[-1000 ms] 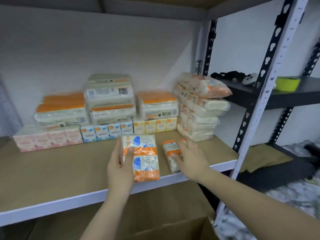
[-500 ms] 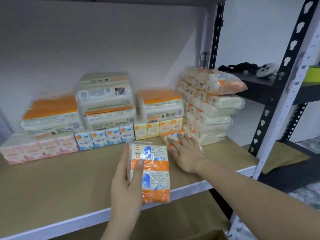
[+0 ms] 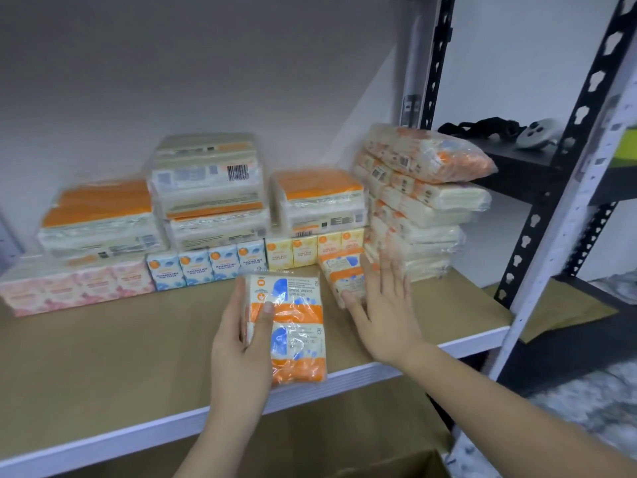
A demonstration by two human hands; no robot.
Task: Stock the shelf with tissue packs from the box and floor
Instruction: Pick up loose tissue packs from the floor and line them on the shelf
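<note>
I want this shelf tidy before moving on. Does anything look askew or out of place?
Yes. The top clear-wrapped orange-and-cream tissue pack on the right-hand stack sits tilted, overhanging the packs below. The small orange-and-blue pocket tissue pack by the right hand lies angled against the neat front row.

Held tissue pack (image 3: 293, 326): clear wrap, white with orange bands and blue motifs. At 1 o'clock from it, a second pack (image 3: 344, 276) in matching colours. At 12 o'clock, blue-and-white mini packs (image 3: 206, 269); at 1 o'clock, pale yellow ones (image 3: 313, 250); at 10 o'clock, pink floral ones (image 3: 76, 288). Shelf board (image 3: 103, 367): tan, white front edge. Uprights (image 3: 437, 60): black.
</note>
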